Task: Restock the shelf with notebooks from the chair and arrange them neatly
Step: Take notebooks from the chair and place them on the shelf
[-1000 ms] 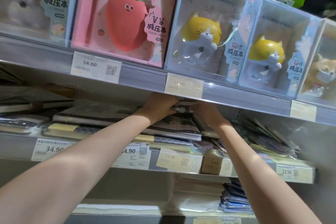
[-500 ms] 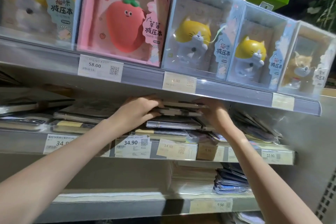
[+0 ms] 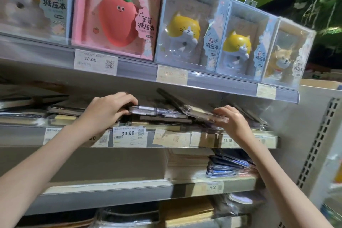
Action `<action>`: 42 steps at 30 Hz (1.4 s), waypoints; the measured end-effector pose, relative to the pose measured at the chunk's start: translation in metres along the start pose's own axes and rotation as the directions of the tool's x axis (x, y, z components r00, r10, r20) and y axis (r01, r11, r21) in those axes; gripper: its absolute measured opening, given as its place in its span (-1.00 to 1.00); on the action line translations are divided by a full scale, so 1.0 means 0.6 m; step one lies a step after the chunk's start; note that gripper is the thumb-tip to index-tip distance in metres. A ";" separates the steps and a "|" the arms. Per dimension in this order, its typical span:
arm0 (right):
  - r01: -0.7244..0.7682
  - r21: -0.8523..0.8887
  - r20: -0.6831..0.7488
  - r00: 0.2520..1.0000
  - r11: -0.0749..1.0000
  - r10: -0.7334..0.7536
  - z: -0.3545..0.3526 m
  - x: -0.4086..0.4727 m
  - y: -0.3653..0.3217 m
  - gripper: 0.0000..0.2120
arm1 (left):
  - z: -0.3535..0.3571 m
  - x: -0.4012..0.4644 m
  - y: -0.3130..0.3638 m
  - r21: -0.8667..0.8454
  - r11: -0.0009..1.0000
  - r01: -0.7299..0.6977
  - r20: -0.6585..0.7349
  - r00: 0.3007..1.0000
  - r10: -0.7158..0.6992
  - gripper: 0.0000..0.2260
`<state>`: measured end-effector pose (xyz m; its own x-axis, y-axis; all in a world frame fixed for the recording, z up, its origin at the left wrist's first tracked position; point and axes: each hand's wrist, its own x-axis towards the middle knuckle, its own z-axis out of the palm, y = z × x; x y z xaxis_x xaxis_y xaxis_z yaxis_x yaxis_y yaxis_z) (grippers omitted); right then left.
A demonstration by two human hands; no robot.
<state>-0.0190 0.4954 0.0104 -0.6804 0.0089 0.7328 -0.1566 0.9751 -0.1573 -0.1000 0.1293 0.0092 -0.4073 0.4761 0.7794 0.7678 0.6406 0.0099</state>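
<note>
Left hand (image 3: 109, 112) is curled over the left end of the top notebook (image 3: 159, 112) on the stack, fingers hooked on its upper edge, thumb underneath. Right hand (image 3: 232, 120) is pinching a plastic-wrapped notebook (image 3: 203, 114) at its right end; that one sits tilted, its left corner riding up over the stack. Behind it a dark notebook (image 3: 172, 98) leans at an angle against the back. All of this is on the middle shelf (image 3: 203, 139), just above the 34.90 tag (image 3: 129, 136). Flatter stacks lie to the left (image 3: 63, 111). Above, the top shelf carries boxed toys: a pink strawberry box (image 3: 116, 15) and a yellow cat box (image 3: 190, 24). Below, more wrapped notebooks (image 3: 225, 166) are piled on the lower shelf.
</note>
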 end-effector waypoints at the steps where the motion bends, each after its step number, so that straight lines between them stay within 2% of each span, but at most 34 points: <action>1: 0.014 -0.001 0.015 1.000 1.000 -0.014 0.004 -0.002 -0.003 -0.61 | -0.004 0.005 0.006 0.049 0.999 -0.008 0.049 0.999 0.006 -0.62; 4: 0.040 0.073 0.085 0.995 0.997 -0.046 0.013 0.004 -0.031 -0.57 | -0.015 0.021 0.033 0.097 0.994 0.044 0.280 0.958 -0.070 -0.46; 6: 0.004 0.098 0.127 0.992 0.995 -0.017 0.021 0.013 -0.049 -0.53 | -0.007 0.032 0.060 0.093 0.995 0.019 0.341 0.939 -0.050 -0.44; 9: 0.011 0.026 0.127 0.992 1.000 -0.014 0.031 0.023 -0.071 -0.53 | 0.021 0.047 0.096 0.131 0.991 0.014 0.289 0.956 -0.051 -0.47; 13: 0.089 -0.040 0.025 0.996 0.995 -0.088 0.031 0.016 -0.085 -0.56 | 0.040 0.058 0.110 0.219 0.976 0.001 0.161 0.986 -0.037 -0.63; 21: 0.169 -0.236 -0.190 0.958 0.957 -0.216 0.000 0.010 -0.105 -0.62 | 0.010 0.058 0.114 0.271 0.955 -0.118 0.140 0.987 0.082 -0.66; 25: 0.191 -0.249 -0.156 0.960 0.950 -0.233 -0.029 -0.001 -0.127 -0.67 | -0.016 0.043 0.121 0.311 0.937 -0.159 0.126 0.984 0.125 -0.73; 32: 0.147 -0.249 -0.060 0.984 0.957 -0.166 -0.116 -0.036 -0.194 -0.71 | -0.104 0.027 0.152 0.370 0.904 -0.216 0.147 0.974 0.173 -0.82; 39: 0.179 -0.313 -0.017 0.981 0.933 -0.194 -0.186 -0.077 -0.271 -0.80 | -0.211 -0.013 0.178 0.272 0.934 -0.233 0.196 0.963 0.184 -0.79; 42: 0.173 -0.298 0.007 0.984 0.939 -0.179 -0.212 -0.098 -0.306 -0.78 | -0.247 -0.040 0.181 0.264 0.930 -0.254 0.162 0.963 0.217 -0.80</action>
<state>0.1410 0.3443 0.0804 -0.6467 -0.1673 0.7441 -0.0516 0.9830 0.1762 0.0666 0.0982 0.0845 -0.3052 0.6949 0.6512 0.6872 0.6341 -0.3546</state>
